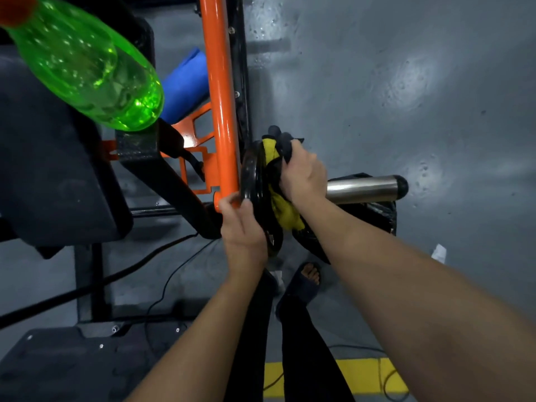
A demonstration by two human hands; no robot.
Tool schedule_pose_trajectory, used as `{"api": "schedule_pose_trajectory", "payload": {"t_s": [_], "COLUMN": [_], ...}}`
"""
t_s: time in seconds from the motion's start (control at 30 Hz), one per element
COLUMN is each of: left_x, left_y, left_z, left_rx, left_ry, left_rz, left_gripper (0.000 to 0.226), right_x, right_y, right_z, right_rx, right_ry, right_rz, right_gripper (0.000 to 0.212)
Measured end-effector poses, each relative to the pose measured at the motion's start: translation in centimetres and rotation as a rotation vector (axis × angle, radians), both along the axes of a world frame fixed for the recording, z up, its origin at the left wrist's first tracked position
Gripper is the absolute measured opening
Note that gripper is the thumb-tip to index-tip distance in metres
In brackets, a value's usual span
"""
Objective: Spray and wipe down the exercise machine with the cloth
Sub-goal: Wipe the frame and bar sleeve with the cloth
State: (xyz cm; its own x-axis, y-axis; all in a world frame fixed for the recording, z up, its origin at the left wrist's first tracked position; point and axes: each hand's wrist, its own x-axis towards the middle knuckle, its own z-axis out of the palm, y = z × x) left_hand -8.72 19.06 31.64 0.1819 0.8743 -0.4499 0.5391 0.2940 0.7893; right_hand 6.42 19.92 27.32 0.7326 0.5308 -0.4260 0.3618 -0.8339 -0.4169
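Observation:
The exercise machine has an orange upright tube (222,111) and a black weight plate (254,178) on a chrome sleeve (365,188). My right hand (303,175) grips a yellow and dark cloth (282,207) and presses it against the outer face of the plate. My left hand (242,227) holds the plate's near rim, thumb by the orange tube's lower end. A green spray bottle (87,68) with an orange cap lies tilted on the black seat pad (49,169) at upper left, out of both hands.
A blue foam roller (185,85) sits behind the orange tube. Black cables (150,256) run across the grey floor. A black footplate (72,364) lies at lower left. My sandaled foot (307,281) stands below the plate, near a yellow floor line (356,375).

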Motion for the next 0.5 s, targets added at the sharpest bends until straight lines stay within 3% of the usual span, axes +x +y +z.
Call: {"api": "schedule_pose_trajectory", "payload": {"t_s": [0.13, 0.23, 0.33, 0.43, 0.5], "left_x": [4.5, 7.2, 8.3, 8.1, 7.8], "left_y": [4.4, 7.0, 7.7, 7.4, 7.4], "left_z": [1.1, 0.6, 0.5, 0.8, 1.0], "left_rx": [0.149, 0.105, 0.02, 0.022, 0.038], "left_ry": [0.204, 0.275, 0.35, 0.309, 0.31], "left_rz": [-0.145, -0.375, -0.38, -0.325, -0.324], "left_gripper": [0.037, 0.04, 0.047, 0.049, 0.045], "right_x": [0.0, 0.0, -0.5, -1.0, -0.2], "right_y": [-0.1, -0.5, -1.4, -3.1, -2.5], "right_z": [0.3, 0.6, 1.0, 1.0, 0.6], "right_rx": [0.069, 0.137, 0.193, 0.263, 0.187], "right_ry": [0.034, 0.05, 0.071, 0.073, 0.123], "right_rz": [-0.006, 0.024, 0.088, 0.143, 0.16], "right_gripper": [0.026, 0.014, 0.007, 0.017, 0.023]}}
